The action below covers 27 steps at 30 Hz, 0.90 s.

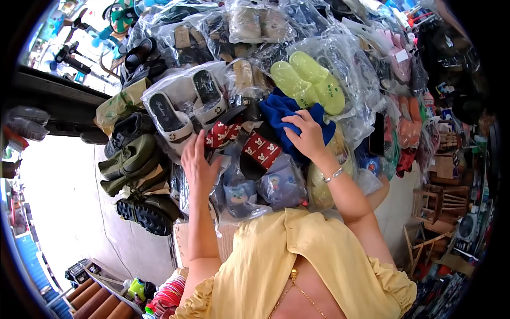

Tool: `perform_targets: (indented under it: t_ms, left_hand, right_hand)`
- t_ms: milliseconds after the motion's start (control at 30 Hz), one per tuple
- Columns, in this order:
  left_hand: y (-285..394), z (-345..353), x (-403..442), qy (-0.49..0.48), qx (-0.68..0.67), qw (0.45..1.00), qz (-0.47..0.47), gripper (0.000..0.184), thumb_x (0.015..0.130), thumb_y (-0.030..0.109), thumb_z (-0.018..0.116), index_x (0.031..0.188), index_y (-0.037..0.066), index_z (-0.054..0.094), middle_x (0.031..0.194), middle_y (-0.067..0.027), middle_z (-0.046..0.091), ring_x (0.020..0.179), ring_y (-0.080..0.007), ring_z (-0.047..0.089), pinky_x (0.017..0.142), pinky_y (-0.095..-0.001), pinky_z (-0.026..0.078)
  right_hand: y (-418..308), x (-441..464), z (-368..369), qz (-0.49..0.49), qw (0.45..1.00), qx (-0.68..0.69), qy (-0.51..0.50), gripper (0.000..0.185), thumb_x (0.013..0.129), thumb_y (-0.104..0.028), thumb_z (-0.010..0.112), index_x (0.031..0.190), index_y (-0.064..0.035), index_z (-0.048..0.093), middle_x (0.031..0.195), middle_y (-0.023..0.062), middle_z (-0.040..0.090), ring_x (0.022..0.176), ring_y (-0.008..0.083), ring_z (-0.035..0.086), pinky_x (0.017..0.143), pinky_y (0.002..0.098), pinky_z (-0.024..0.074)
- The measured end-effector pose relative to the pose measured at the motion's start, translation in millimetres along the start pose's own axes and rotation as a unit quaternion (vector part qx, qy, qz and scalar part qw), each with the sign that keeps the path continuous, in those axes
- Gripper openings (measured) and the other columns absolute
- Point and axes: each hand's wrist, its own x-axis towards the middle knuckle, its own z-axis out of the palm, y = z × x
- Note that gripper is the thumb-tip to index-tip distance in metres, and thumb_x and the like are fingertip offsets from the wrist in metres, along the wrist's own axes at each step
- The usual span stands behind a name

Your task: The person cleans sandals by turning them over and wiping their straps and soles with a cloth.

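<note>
Green shoes [133, 159] lay left of white slippers [178, 131]. The left hand [197, 160], fingers loosely spread, was at the edge of the red slippers [261, 151], which lay between the hands. Next, a blue cloth [277, 112] lay under the right hand's [308, 135] bent fingers; whether they gripped it could not be told. Lime slippers [328, 91] lay just beyond.

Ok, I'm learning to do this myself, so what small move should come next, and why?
Probably draw the blue cloth onto the nearer red-strapped slipper: the right hand rests on the cloth, that slipper lies close by, and the left hand, beside the other red-strapped slipper, seems free to steady things.
</note>
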Motion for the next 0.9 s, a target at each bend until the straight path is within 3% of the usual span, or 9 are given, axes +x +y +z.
perform_targets:
  t_ms: [33,133,200,333,500,533,633,733,900]
  left_hand:
    - [-13,8,4,-0.085,-0.050,0.993,-0.072,0.061,0.077,0.011,0.075,0.134,0.010,0.055,0.115,-0.0174,0.065,0.111,-0.0348,0.060,0.101,-0.0435,0.042]
    - [-23,14,12,-0.053,-0.145,0.983,-0.100,0.052,0.082,0.011,0.071,0.132,0.007,0.056,0.113,-0.0200,0.066,0.106,-0.0372,0.062,0.093,-0.0429,0.048]
    - [-14,5,15,-0.050,-0.177,0.976,-0.120,0.045,0.086,0.009,0.068,0.129,0.005,0.058,0.108,-0.0186,0.067,0.098,-0.0307,0.066,0.086,-0.0373,0.051]
    - [17,-5,13,-0.080,-0.517,0.838,-0.158,0.039,0.097,0.009,0.058,0.134,-0.001,0.050,0.110,-0.0072,0.065,0.098,-0.0130,0.058,0.089,-0.0260,0.045]
    - [41,52,-12,-0.215,-0.489,0.826,-0.181,0.039,0.097,0.013,0.059,0.133,0.000,0.050,0.104,-0.0091,0.067,0.092,-0.0134,0.060,0.083,-0.0281,0.049]
    - [44,66,-19,-0.244,-0.469,0.827,-0.190,0.041,0.096,0.015,0.060,0.132,0.000,0.050,0.105,-0.0152,0.068,0.095,-0.0206,0.065,0.085,-0.0324,0.049]
    - [58,74,-32,-0.193,-0.398,0.884,-0.153,0.046,0.094,0.019,0.063,0.134,0.001,0.048,0.110,-0.0247,0.066,0.104,-0.0390,0.065,0.088,-0.0408,0.050]
    - [62,63,-26,-0.221,-0.368,0.887,-0.169,0.049,0.092,0.019,0.064,0.134,0.002,0.047,0.109,-0.0240,0.067,0.105,-0.0390,0.065,0.088,-0.0416,0.050]
    - [68,66,-26,-0.226,-0.339,0.903,-0.136,0.058,0.087,0.018,0.068,0.138,0.003,0.046,0.120,-0.0271,0.062,0.111,-0.0422,0.061,0.092,-0.0427,0.049]
  right_hand:
    - [-2,0,0,0.002,1.000,0.002,-0.008,0.022,0.080,-0.016,0.073,0.102,-0.0150,0.069,0.099,0.0095,0.062,0.087,0.0326,0.064,0.073,0.0391,0.0537]
    - [-5,1,-6,0.009,1.000,0.015,0.011,0.021,0.080,-0.014,0.073,0.101,-0.0137,0.070,0.099,0.0101,0.062,0.087,0.0319,0.065,0.074,0.0386,0.0534]
    - [-3,2,-15,0.020,0.999,0.023,0.039,0.021,0.080,-0.012,0.072,0.101,-0.0124,0.070,0.098,0.0108,0.063,0.087,0.0313,0.065,0.075,0.0374,0.0530]
    - [-7,10,-34,0.037,0.993,0.062,0.088,0.022,0.079,-0.006,0.071,0.101,-0.0081,0.071,0.096,0.0125,0.064,0.086,0.0292,0.064,0.078,0.0333,0.0509]
    - [-43,27,-67,0.015,0.986,0.075,0.148,0.027,0.075,-0.002,0.072,0.101,-0.0088,0.071,0.097,0.0109,0.064,0.089,0.0296,0.064,0.080,0.0336,0.0510]
    - [-56,29,-73,0.017,0.986,0.072,0.147,0.027,0.075,-0.002,0.072,0.101,-0.0088,0.071,0.097,0.0109,0.064,0.089,0.0296,0.064,0.080,0.0336,0.0510]
    - [-78,26,-68,-0.070,0.993,-0.037,0.089,0.032,0.069,-0.007,0.076,0.100,-0.0142,0.071,0.100,0.0090,0.063,0.092,0.0297,0.064,0.078,0.0372,0.0537]
    - [-68,13,-22,-0.159,0.983,-0.061,-0.063,0.039,0.065,-0.013,0.079,0.102,-0.0173,0.065,0.102,0.0055,0.060,0.090,0.0265,0.063,0.071,0.0368,0.0542]
    - [-18,32,-10,-0.071,0.986,-0.140,-0.064,0.020,0.074,-0.019,0.073,0.093,-0.0154,0.068,0.096,0.0037,0.062,0.088,0.0247,0.064,0.072,0.0372,0.0540]
